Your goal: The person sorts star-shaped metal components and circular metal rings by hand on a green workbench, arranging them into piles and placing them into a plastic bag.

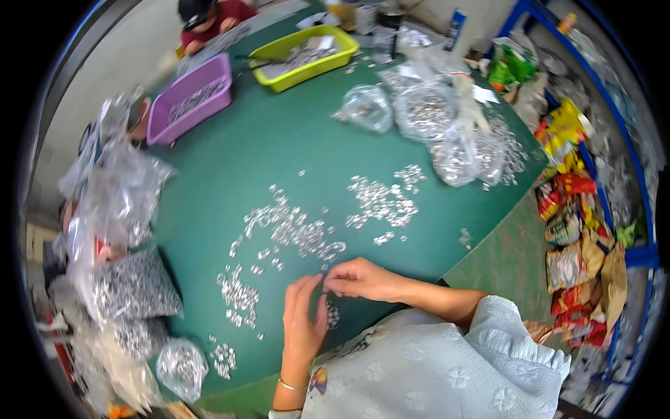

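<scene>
Head view: our left hand [304,320] and right hand [359,279] meet fingertip to fingertip, pinching a small silver ring [325,283]; we judge it light, stiff, slippery, best nipped by its rim.

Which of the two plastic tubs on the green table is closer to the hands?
The purple tub, on the left side of the green table. The yellow-green tub sits farther back, beyond it. Both lie far from the left hand and right hand.
</scene>
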`<state>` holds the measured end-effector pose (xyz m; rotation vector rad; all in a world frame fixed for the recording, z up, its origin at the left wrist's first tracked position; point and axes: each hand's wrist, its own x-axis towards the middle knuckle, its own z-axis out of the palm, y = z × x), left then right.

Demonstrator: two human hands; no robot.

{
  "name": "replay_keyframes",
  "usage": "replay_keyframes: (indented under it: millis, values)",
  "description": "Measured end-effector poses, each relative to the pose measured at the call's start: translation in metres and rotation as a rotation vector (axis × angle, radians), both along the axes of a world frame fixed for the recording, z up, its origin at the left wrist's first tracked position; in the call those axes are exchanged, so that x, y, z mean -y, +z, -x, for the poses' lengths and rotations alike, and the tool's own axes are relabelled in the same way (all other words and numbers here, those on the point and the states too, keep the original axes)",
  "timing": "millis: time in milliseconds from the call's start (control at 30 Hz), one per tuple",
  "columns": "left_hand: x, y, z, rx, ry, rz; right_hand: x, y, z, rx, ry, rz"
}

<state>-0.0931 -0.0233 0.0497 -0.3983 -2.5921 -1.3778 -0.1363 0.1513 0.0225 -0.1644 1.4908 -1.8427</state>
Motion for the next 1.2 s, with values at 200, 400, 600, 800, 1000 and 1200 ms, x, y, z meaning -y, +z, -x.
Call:
replay_keyframes:
  millis: [200, 400, 600, 800, 1000, 1200]
  values:
    - [-0.002, 0.004, 0.003, 0.009, 0.016, 0.082, -0.163, 0.004, -0.005, -0.509, -0.917, -0.625]
    - [-0.018, 0.009, -0.011, 0.060, 0.022, 0.124, -0.329, -0.048, -0.029, -0.588, -1.527, -1.041]
    - [-0.028, 0.010, -0.012, 0.084, 0.027, 0.143, -0.367, -0.051, -0.009, -0.550, -1.464, -1.463]
    - [-0.015, 0.008, -0.019, 0.117, 0.077, 0.151, -0.390, -0.068, 0.001, -0.668, -1.216, -1.538]
    - [0.028, -0.006, -0.006, 0.142, 0.224, 0.190, -0.314, -0.018, -0.011, -0.437, -1.456, -0.325]
    - [0.078, -0.048, 0.051, 0.059, 0.522, 0.288, -0.152, 0.033, 0.006, 0.262, -0.807, 0.714]
